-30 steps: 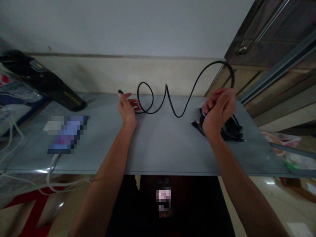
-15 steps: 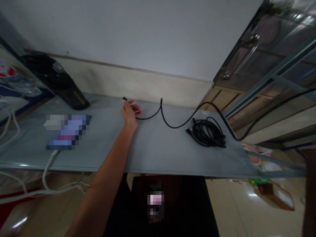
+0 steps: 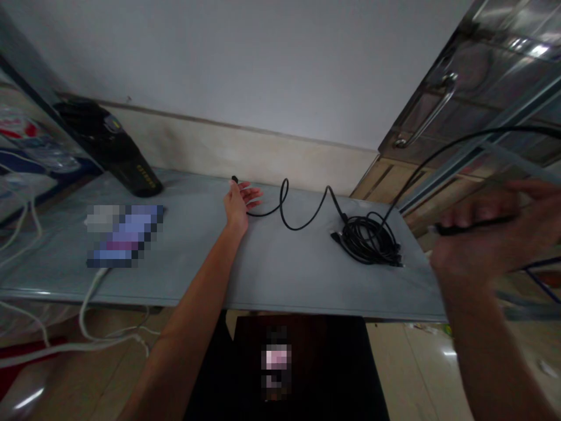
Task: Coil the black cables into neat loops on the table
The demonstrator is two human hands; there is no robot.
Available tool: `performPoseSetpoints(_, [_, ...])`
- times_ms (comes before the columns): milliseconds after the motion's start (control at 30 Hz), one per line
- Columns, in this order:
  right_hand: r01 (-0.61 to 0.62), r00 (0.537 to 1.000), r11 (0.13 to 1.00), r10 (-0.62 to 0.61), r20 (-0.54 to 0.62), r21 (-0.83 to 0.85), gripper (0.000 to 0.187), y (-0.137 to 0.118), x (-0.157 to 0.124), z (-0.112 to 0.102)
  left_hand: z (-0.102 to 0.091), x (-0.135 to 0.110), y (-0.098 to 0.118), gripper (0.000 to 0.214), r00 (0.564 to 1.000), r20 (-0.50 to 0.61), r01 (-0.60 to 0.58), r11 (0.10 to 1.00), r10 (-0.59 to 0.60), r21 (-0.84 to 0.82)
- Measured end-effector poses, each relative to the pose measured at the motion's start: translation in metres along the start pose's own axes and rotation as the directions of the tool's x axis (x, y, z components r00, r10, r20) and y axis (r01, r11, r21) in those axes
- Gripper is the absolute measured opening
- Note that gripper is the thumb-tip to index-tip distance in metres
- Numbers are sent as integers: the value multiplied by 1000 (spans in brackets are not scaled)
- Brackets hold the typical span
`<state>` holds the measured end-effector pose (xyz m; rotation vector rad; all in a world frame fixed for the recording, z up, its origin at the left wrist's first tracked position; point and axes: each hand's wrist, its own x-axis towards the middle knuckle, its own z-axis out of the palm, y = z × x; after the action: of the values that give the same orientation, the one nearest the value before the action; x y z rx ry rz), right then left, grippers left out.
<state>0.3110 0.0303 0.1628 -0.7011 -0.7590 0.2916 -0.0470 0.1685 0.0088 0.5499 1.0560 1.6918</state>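
Observation:
My left hand [image 3: 239, 202] rests on the grey table [image 3: 272, 269] near its back edge, fingers curled over one end of a black cable [image 3: 302, 219]; the plug tip pokes out by my fingertips. The cable snakes right across the table in loops to a black coiled bundle [image 3: 368, 240]. From there it rises in an arc to my right hand [image 3: 486, 234], which is blurred, raised off the table's right end, and closed round the cable.
A pixelated phone [image 3: 125, 234] lies on the table's left with a white charging cord [image 3: 87, 304] hanging off the front edge. A black handheld device [image 3: 114, 146] leans at the back left. A metal door with a handle [image 3: 429, 111] stands at the right.
My right hand came back into view at the right, holding the cable high. The loops on the table shifted and the cable now arcs up from the bundle. My left hand stayed put.

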Motion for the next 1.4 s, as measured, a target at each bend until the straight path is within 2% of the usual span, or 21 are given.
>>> performPoseSetpoints(33, [56, 989, 998, -51, 136, -33, 49, 16, -11, 11, 1, 0, -1, 56, 1000, 5, 10, 1000, -10, -1])
performPoseSetpoints(67, [71, 975, 997, -61, 214, -38, 47, 33, -24, 23, 2, 0, -2, 57, 1000, 14, 21, 1000, -21, -1])
performPoseSetpoints(133, [63, 913, 991, -11, 407, -114, 46, 70, -56, 49, 3, -1, -5, 59, 998, 44, 36, 999, -36, -3])
performPoseSetpoints(200, [134, 780, 968, 29, 625, -212, 52, 108, -87, 70, 4, -1, -7, 58, 995, 92, 47, 999, -46, -3])
performPoseSetpoints(267, [257, 568, 943, 30, 823, -212, 56, 145, -115, 82, 6, -2, -9, 56, 992, 114, 57, 998, -56, -5])
performPoseSetpoints(333, [342, 402, 922, 30, 915, -181, 58, 178, -135, 86, 7, -2, -10, 54, 989, 115, 89, 996, -88, -11])
performPoseSetpoints(367, [364, 354, 915, 36, 935, -173, 59, 192, -143, 85, 8, -3, -10, 53, 987, 111, 115, 993, -112, -15])
performPoseSetpoints(400, [377, 326, 910, 44, 944, -173, 59, 203, -149, 83, 9, -3, -9, 53, 985, 106, 138, 990, -135, -16])
performPoseSetpoints(533, [373, 300, 910, 66, 952, -181, 53, 221, -158, 71, 15, -6, -11, 59, 986, 101, 136, 991, -136, 6])
performPoseSetpoints(700, [370, 220, 903, 142, 965, -217, 42, 215, -154, 63, 21, -12, -20, 62, 981, 166, 97, 995, -101, 36])
performPoseSetpoints(767, [379, 203, 896, 161, 966, -229, 41, 213, -154, 62, 22, -15, -21, 60, 978, 187, 85, 995, -92, 44])
performPoseSetpoints(1033, [394, 166, 895, 155, 974, -209, 40, 212, -160, 64, 29, -24, -14, 48, 980, 166, 93, 990, -110, 110])
performPoseSetpoints(1167, [403, 170, 888, 164, 972, -220, 42, 207, -159, 63, 28, -27, -12, 47, 972, 200, 111, 991, -124, 77])
performPoseSetpoints(1400, [466, 156, 854, 178, 972, -232, 32, 213, -161, 62, 28, -29, -8, 58, 952, 228, 187, 978, -202, 89])
